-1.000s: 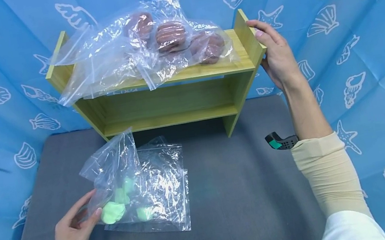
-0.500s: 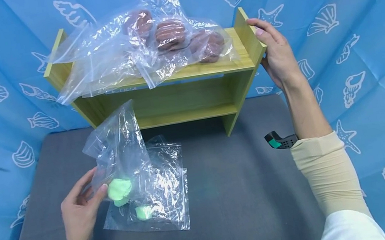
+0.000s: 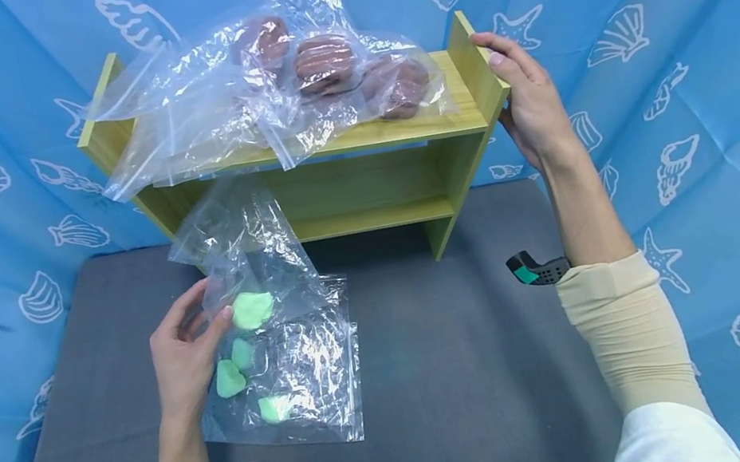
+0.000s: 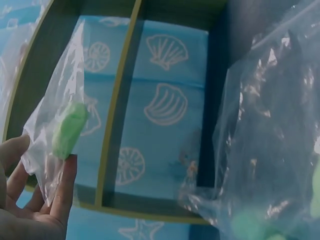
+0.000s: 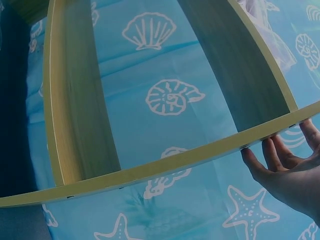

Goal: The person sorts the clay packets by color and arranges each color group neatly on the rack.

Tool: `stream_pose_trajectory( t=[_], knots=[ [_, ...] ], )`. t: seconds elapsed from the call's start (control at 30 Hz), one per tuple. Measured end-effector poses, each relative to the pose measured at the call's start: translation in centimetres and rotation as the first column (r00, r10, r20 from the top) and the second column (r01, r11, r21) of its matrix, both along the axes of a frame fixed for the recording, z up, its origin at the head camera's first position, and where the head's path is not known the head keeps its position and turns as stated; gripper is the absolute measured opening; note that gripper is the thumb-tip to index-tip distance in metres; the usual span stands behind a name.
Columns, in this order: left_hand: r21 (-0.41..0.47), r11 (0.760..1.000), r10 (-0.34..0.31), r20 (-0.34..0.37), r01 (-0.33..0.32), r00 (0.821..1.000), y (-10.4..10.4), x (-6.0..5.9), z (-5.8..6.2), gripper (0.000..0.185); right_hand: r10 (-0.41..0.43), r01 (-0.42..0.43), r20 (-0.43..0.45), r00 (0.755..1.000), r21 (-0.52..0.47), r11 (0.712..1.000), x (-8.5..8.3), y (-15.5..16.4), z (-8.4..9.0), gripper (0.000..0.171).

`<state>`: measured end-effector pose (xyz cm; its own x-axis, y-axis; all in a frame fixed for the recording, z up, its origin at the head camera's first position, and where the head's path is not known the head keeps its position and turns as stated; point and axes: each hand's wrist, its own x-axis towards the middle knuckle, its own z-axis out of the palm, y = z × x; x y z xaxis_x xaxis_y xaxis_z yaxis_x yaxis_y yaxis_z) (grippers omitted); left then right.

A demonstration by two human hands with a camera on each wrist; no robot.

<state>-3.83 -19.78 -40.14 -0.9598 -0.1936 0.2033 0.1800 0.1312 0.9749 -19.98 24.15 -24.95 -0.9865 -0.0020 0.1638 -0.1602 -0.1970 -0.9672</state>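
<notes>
My left hand (image 3: 188, 345) pinches a clear zip bag (image 3: 253, 229) with a light green lump (image 3: 253, 309) in it, held in front of the shelf's left part. In the left wrist view, the green lump (image 4: 70, 130) shows just above my fingertips. Below it on the table lie more clear bags (image 3: 318, 409) with several green pieces (image 3: 229, 378). At the wooden shelf (image 3: 368, 221), my right hand (image 3: 535, 104) touches the right side panel (image 3: 479, 76). The right wrist view shows my right hand (image 5: 295, 165) with its fingertips against the panel's outer face.
Clear bags with several brown lumps (image 3: 324, 64) lie across the shelf's top board, their loose plastic hanging over its front edge. The grey tabletop (image 3: 437, 382) extends in front. A blue curtain with shell prints (image 3: 722, 207) hangs behind and at both sides.
My left hand has moved up and to the right, carrying the bag from the table towards the shelf. Green pieces on the table are now uncovered. My right hand stays at the panel.
</notes>
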Motion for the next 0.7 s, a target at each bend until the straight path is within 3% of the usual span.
stream_pose_trajectory(
  t=[0.2, 0.43, 0.7],
  knots=[
    [-0.073, 0.997, -0.011, -0.025, 0.009, 1.000, 1.0, -1.2, 0.2, 0.047, -0.006, 0.006, -0.005, 1.000, 0.012, 1.000, -0.1, -0.1, -0.1, 0.033],
    [-0.009, 1.000, 0.018, -0.028, -0.018, 0.999, 1.9, -3.2, 0.7, 0.044, -0.009, 0.009, -0.004, 1.000, 0.015, 1.000, -0.1, -0.1, -0.1, 0.034],
    [-0.029, 0.997, 0.068, -0.045, -0.070, 0.997, 3.2, -4.6, 3.4, 0.042, -0.010, 0.010, -0.005, 1.000, -0.001, 1.000, 0.0, -0.2, -0.1, 0.033]
  ],
)
